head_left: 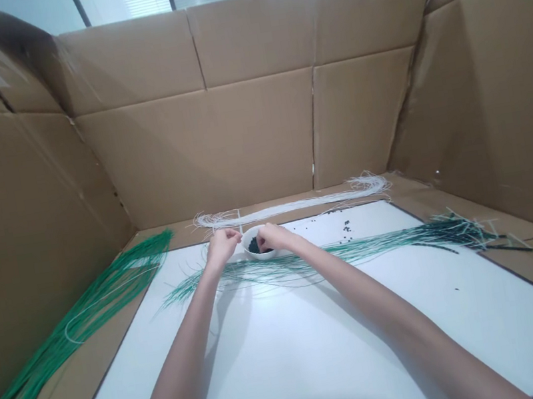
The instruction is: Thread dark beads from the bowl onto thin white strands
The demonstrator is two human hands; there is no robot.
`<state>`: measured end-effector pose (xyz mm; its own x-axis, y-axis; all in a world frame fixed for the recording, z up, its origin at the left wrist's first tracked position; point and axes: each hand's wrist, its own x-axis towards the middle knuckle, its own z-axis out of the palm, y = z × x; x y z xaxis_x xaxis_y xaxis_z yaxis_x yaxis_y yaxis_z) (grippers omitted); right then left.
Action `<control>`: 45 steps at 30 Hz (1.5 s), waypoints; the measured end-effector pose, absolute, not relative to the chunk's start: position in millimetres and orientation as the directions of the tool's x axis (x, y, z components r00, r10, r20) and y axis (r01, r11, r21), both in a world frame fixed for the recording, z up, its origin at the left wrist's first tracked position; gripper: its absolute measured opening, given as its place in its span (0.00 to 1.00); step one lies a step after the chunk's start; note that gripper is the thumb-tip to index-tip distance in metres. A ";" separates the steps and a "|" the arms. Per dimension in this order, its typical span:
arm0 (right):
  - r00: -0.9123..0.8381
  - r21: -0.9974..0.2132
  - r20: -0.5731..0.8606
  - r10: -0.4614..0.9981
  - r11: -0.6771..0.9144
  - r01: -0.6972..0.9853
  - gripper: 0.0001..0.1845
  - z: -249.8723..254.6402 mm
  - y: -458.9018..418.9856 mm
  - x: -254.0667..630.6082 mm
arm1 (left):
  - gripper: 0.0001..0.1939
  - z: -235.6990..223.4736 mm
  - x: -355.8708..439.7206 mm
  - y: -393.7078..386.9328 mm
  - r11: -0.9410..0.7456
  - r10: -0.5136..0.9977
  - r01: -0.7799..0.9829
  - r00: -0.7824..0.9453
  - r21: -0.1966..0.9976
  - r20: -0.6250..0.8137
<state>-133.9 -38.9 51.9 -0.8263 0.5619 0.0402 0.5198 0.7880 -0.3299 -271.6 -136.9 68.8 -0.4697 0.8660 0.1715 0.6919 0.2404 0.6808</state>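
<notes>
The right hand (272,237) is drawn narrow over a white bowl (257,253) of small dark pieces (253,248), and the left hand (222,245) is pinched at its rim; anything held is hidden by the fingers. Green wires (336,254) are laid just behind the wrists, white wires (293,207) beyond.

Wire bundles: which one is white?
The white bundle lying behind the bowl. The others are green: the bundle at left and the one in front of the bowl.
</notes>
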 end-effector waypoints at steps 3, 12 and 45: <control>-0.825 -0.354 0.096 0.556 0.794 0.494 0.05 50.2 -40.1 -129.2 | 0.10 61.0 -269.8 -133.5 0.256 0.858 0.674 -0.489 0.693 0.159; -0.845 -0.509 0.209 0.492 0.792 0.336 0.04 41.4 -38.2 -112.9 | 0.07 50.9 -256.8 -130.3 0.221 0.877 0.638 -0.461 0.737 0.137; -0.577 -0.864 0.501 0.645 0.331 -0.380 0.10 122.9 -91.5 -46.0 | 0.07 150.2 -167.7 -214.4 -0.360 0.696 0.775 -0.147 0.519 0.703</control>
